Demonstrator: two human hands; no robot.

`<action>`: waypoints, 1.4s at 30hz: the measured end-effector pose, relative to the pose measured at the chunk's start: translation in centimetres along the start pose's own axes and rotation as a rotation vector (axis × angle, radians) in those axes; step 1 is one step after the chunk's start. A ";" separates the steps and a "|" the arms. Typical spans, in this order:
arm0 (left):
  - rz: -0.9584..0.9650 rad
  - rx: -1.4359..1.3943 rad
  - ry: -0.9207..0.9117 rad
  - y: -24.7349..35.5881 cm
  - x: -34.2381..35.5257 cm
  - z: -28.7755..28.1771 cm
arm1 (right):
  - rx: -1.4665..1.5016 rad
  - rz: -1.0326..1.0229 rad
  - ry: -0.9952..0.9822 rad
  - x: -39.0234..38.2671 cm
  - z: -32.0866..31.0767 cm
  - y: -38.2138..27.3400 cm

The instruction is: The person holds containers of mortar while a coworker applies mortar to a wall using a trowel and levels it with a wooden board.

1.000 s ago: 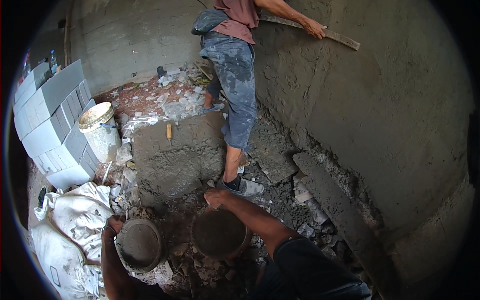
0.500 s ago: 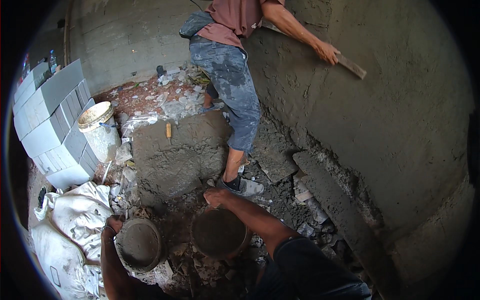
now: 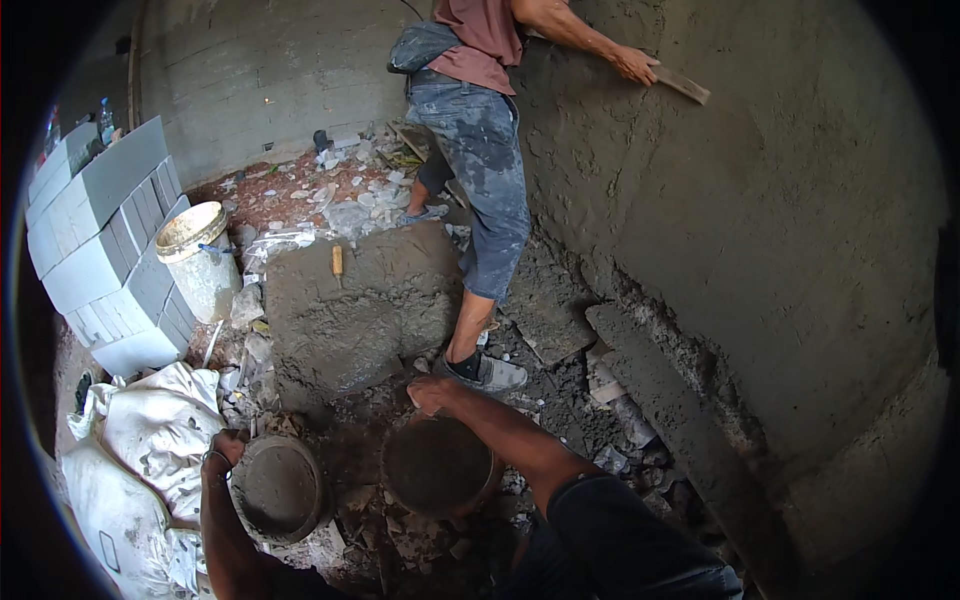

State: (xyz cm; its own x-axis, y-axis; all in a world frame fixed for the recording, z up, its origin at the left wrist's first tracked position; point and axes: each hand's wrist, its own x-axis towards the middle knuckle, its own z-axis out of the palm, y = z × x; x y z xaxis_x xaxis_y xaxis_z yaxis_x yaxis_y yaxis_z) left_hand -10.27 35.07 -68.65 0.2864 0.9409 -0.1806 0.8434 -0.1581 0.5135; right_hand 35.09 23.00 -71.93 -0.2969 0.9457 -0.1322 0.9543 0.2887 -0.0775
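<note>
Two round buckets of grey wet mortar stand below me. At the far left rim of the left bucket (image 3: 278, 490), my left hand (image 3: 228, 449) is closed, a bracelet on its wrist. My right arm reaches across the right bucket (image 3: 440, 466), and my right hand (image 3: 430, 395) is closed at its far rim. My fingertips are partly hidden. Beyond the buckets lies a mortar-covered board (image 3: 350, 310), where a wooden-handled tool (image 3: 338, 262) sticks up from the mortar.
A co-worker (image 3: 470, 150) stands close ahead, holding a straight wooden float (image 3: 682, 84) at the wet plastered wall (image 3: 760, 250). One shoe (image 3: 487, 374) is just beyond my right hand. White sacks (image 3: 150, 440), a white bucket (image 3: 198, 262) and stacked pale blocks (image 3: 110, 240) line the left. Rubble covers the floor.
The co-worker's body has shifted a little to the right, while the float has moved left and up along the wall. My hands and both mortar buckets have stayed in place.
</note>
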 end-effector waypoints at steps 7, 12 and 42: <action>0.018 0.018 0.008 0.6 -0.1 0.0 | -0.050 -0.038 0.005 0.8 2.0 1.4; 0.017 0.019 -0.002 0.5 -0.3 -0.1 | 0.014 -0.016 0.026 0.4 1.3 0.9; 0.081 0.049 0.026 1.4 -0.4 -0.2 | 0.009 -0.024 0.053 0.1 1.1 0.8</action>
State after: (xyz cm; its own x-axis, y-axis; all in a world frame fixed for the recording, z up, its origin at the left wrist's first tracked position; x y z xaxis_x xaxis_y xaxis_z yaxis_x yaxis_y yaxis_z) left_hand -9.33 34.50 -67.67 0.3430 0.9319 -0.1182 0.8397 -0.2477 0.4833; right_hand 35.81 23.14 -73.05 -0.3173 0.9451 -0.0781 0.9465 0.3104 -0.0886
